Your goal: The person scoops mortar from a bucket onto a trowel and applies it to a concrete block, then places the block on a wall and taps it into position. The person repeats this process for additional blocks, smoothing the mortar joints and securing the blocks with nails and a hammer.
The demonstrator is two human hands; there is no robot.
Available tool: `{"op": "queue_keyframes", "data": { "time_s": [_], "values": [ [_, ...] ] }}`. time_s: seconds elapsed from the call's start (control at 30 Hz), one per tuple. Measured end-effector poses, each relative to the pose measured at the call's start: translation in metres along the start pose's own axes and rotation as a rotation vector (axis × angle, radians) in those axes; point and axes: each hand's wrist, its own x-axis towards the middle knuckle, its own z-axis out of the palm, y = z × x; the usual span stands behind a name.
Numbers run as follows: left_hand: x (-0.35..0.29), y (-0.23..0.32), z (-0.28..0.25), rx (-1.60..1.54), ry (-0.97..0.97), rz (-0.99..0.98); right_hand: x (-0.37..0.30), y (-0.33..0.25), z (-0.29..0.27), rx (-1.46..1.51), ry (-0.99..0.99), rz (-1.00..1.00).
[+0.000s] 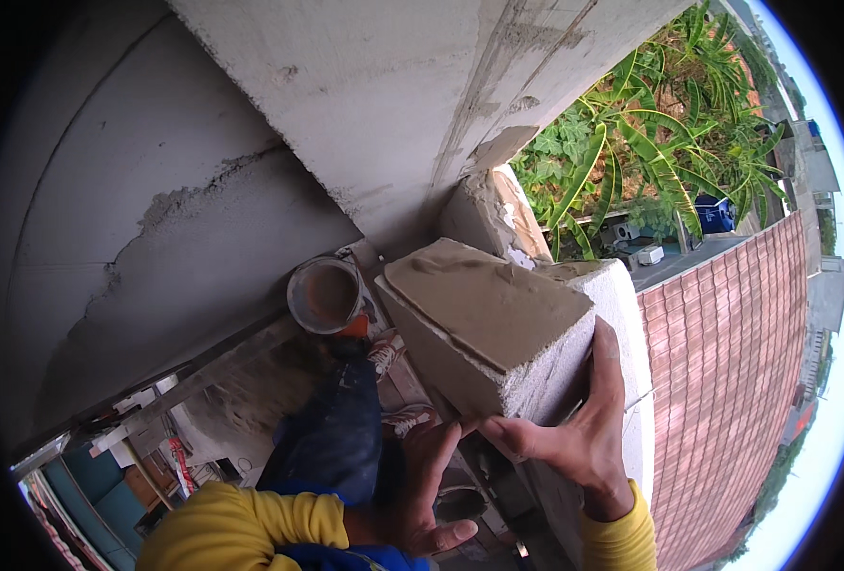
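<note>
A pale grey concrete block, its top coated with a layer of wet grey mortar, sits at the wall opening in front of me. My right hand clasps the near end of the block, its fingers along the right side and its thumb at the lower near corner. My left hand is just below and left of that corner. Its thumb is spread wide and its fingers stretch toward the block's lower edge; the fingertips seem to touch it, but the block partly hides them.
A bucket with mortar stands left of the block, near my shoes. A large grey wall panel rises ahead. White blockwork edges the opening on the right; beyond and lower lie a reddish tiled roof and banana plants.
</note>
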Motion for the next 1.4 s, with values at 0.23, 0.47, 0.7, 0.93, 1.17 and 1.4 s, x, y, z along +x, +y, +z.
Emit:
{"op": "queue_keyframes", "data": {
  "time_s": [0.23,0.47,0.7,0.93,1.17,1.4],
  "values": [
    [-0.053,-0.074,-0.007,0.233,0.239,-0.176,0.098,-0.067,-0.02,-0.198,-0.003,-0.127],
    [-0.106,-0.149,-0.016,0.384,0.226,-0.303,0.154,-0.037,-0.032,-0.389,-0.038,-0.041],
    [-0.124,-0.159,-0.013,0.393,0.209,-0.375,0.187,-0.011,-0.025,-0.475,-0.034,0.032],
    [-0.124,-0.162,-0.015,0.401,0.195,-0.375,0.215,0.013,-0.021,-0.563,-0.046,0.023],
    [-0.115,-0.162,-0.02,0.37,0.188,-0.38,0.229,0.014,-0.018,-0.64,-0.051,0.064],
    [-0.104,-0.159,-0.017,0.377,0.178,-0.361,0.237,0.022,-0.024,-0.561,-0.068,0.068]
  ]
}}
